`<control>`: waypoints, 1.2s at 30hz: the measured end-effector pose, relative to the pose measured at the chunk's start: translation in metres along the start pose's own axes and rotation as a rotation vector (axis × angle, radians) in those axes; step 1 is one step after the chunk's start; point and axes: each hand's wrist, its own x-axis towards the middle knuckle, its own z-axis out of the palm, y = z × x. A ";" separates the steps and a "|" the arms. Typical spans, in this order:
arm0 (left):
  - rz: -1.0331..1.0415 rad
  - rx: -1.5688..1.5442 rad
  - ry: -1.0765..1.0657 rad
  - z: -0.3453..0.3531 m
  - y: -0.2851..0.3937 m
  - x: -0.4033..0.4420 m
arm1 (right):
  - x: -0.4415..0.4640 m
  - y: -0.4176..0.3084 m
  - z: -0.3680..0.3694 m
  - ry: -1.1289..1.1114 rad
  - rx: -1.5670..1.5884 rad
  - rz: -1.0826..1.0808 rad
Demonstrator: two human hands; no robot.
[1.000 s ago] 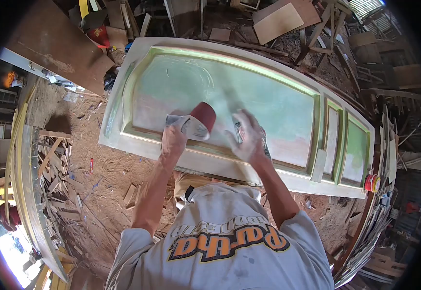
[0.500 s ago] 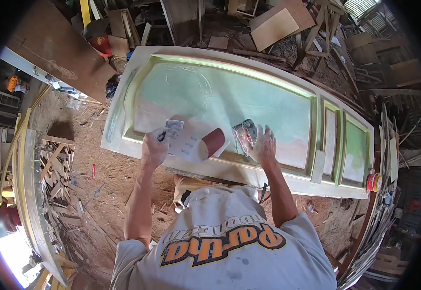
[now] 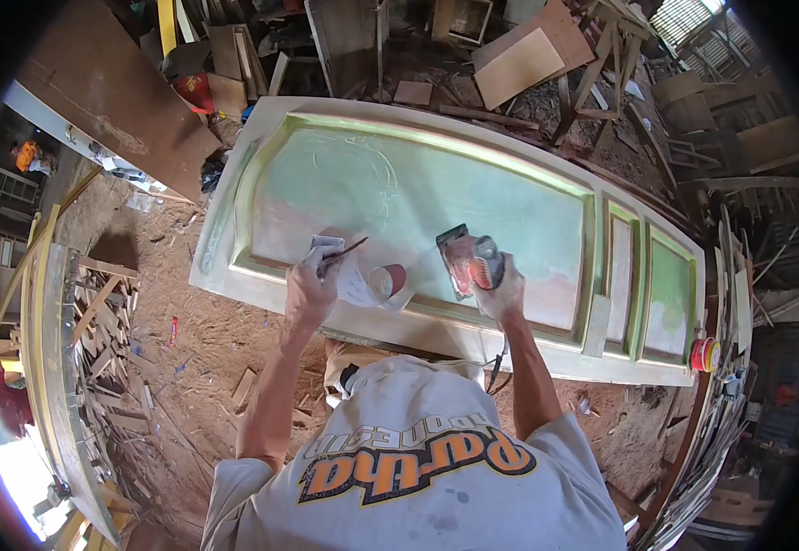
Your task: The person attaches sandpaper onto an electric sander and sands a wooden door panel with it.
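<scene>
Nearest, the person wears a pale shirt with orange lettering. Beyond it, the left hand grips a curled sheet of sandpaper, its reddish side partly showing, along with a thin dark strip. To the right, the right hand is wrapped around a red and black sander, over the near part of a green-and-white panelled door; whether it touches the door cannot be told. Farther off, flat boards lie among scrap wood.
</scene>
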 end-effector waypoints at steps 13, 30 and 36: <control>0.225 0.019 -0.010 0.035 0.053 0.042 | -0.023 -0.139 -0.118 -0.059 0.322 -0.154; 0.012 -0.124 0.172 0.030 0.029 0.008 | -0.039 -0.140 -0.105 -0.006 0.111 -0.129; -0.092 -0.202 0.200 0.028 -0.011 0.004 | -0.031 -0.130 -0.116 -0.017 0.173 -0.112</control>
